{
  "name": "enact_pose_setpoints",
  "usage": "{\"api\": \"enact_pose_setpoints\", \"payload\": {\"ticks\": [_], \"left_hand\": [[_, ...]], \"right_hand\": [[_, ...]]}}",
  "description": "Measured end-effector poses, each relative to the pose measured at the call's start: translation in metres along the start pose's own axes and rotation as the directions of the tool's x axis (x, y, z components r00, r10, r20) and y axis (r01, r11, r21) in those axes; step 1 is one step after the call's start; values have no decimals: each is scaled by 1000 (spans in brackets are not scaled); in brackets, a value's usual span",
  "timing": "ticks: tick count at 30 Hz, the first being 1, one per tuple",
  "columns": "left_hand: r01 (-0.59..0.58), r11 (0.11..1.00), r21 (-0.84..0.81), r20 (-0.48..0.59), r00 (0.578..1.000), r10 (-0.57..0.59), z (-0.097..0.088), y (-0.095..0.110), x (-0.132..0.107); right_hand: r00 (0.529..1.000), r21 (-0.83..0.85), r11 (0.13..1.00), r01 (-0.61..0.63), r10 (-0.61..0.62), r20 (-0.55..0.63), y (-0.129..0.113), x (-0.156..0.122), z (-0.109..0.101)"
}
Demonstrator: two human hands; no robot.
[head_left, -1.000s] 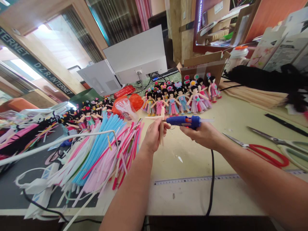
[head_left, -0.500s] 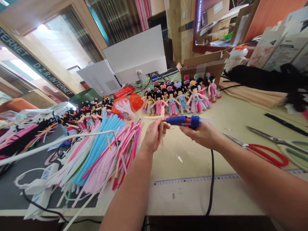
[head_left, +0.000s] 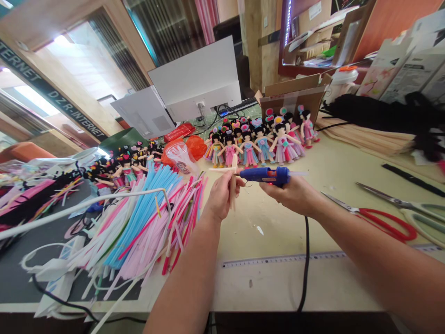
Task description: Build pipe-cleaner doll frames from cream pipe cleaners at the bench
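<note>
My left hand [head_left: 221,195] is closed around a pale, cream-coloured figure of bent pipe cleaners [head_left: 233,190], with two strands hanging below and side pieces sticking out like arms. A blue hot glue gun [head_left: 266,175] lies in the grip of my right hand [head_left: 292,192], its nozzle pointing left and touching or almost touching the figure beside my left fingers. A clear glue stick [head_left: 299,173] juts from the gun's back end, and a black cord [head_left: 306,260] runs down from it over the table edge. The exact contact at the nozzle tip is hidden by my fingers.
Several finished dolls [head_left: 248,148] stand behind my hands before a cardboard box [head_left: 292,99]. Bundled coloured pipe cleaners [head_left: 139,222] lie left. Red-handled scissors [head_left: 385,222] and light-handled scissors [head_left: 413,204] rest right. A measuring tape [head_left: 285,259] runs along the front; a monitor [head_left: 198,76] stands behind.
</note>
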State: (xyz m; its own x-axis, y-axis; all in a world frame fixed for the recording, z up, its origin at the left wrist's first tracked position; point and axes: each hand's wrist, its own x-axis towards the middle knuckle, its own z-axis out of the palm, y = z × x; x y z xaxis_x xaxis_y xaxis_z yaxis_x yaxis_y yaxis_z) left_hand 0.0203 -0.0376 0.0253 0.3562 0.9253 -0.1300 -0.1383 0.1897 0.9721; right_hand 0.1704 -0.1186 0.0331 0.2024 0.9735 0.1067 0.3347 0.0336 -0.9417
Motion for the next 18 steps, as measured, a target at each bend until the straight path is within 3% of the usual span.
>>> {"api": "enact_pose_setpoints", "payload": {"ticks": [18], "left_hand": [[-10, 1000, 2, -5, 1000, 10, 0, 1, 0]], "right_hand": [[999, -17, 999, 46, -46, -10, -1, -1, 0]]}}
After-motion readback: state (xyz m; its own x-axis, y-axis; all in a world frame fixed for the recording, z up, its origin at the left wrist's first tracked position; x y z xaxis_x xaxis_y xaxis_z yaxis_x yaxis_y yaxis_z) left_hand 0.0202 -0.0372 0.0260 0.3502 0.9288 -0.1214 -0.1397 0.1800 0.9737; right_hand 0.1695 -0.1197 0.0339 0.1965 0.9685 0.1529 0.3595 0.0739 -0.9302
